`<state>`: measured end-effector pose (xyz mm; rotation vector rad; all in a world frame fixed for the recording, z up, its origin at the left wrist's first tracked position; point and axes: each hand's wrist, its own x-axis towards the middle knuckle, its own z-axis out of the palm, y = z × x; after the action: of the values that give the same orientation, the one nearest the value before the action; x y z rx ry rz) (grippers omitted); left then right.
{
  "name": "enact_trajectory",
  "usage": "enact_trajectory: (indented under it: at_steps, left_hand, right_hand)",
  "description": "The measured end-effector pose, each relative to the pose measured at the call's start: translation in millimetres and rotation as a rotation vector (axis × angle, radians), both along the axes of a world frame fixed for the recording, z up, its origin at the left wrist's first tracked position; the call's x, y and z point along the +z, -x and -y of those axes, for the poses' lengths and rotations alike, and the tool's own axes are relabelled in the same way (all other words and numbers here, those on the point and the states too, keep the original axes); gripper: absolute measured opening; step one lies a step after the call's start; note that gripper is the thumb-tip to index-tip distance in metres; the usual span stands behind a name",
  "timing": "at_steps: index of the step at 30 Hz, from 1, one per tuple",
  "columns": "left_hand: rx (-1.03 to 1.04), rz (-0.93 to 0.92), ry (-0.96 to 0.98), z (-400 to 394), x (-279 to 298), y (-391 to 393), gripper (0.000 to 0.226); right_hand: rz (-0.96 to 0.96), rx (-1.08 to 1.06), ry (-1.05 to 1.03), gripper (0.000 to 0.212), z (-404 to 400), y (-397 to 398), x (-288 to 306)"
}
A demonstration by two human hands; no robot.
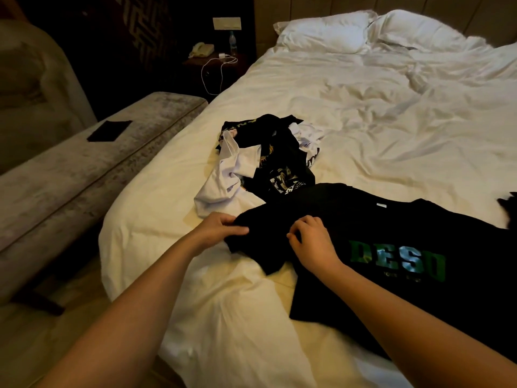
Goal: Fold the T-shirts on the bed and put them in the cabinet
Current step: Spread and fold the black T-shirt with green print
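— Left hand (pixel 223 228) of mine pinches the sleeve of the black cotton T-shirt with green lettering (pixel 391 247); right hand (pixel 313 242) rests curled on its chest, beside the left.

— Where are the others?

— Just beyond my hands: a crumpled heap of black and white T-shirts (pixel 263 163) on the white bed sheet (pixel 377 113).

A telephone (pixel 201 49) and water bottle (pixel 233 42) stand on the nightstand (pixel 195 61) beside two pillows (pixel 324 35).

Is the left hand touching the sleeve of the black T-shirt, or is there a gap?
Touching. In the head view, the left hand pinches the sleeve edge of the black T-shirt, with dark cloth caught between thumb and fingers and no gap visible.
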<state>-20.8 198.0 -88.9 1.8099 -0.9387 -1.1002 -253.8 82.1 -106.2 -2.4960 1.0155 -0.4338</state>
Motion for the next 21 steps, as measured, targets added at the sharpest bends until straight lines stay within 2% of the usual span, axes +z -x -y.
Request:
enact_trajectory:
  at_steps: [3,5,9,12,15,17,21]
  left_hand:
    - [0.308,-0.281,0.23,4.7,3.3,-5.2,0.014]
    - [0.416,-0.38,0.267,10.8,2.3,-5.2,0.021]
    - [0.526,-0.287,0.201,17.9,-14.7,7.3,0.028]
    - [0.539,-0.286,0.152,13.7,-24.7,13.3,0.027]
    - [0.56,-0.241,0.17,8.5,-32.3,15.3,0.013]
    - [0.592,-0.194,0.198,7.4,-34.6,14.8,0.005]
    - [0.661,-0.18,0.227,12.3,-34.0,13.1,0.006]
  right_hand:
    - [0.139,0.023,0.158,0.012,-6.9,-3.4,6.0]
    - [0.181,0.143,0.344,0.008,-13.7,-9.6,6.3]
    - [0.002,0.458,0.431,0.023,-27.0,-23.3,-10.8]
    - [-0.152,0.436,0.476,0.041,-30.5,-25.2,-24.6]
    - [-0.245,0.421,0.615,0.047,-30.7,-27.4,-31.7]
    - [-0.253,0.415,0.653,0.048,-30.6,-30.9,-30.8]
    - [-0.253,0.448,0.69,0.052,-27.4,-38.3,-25.5]
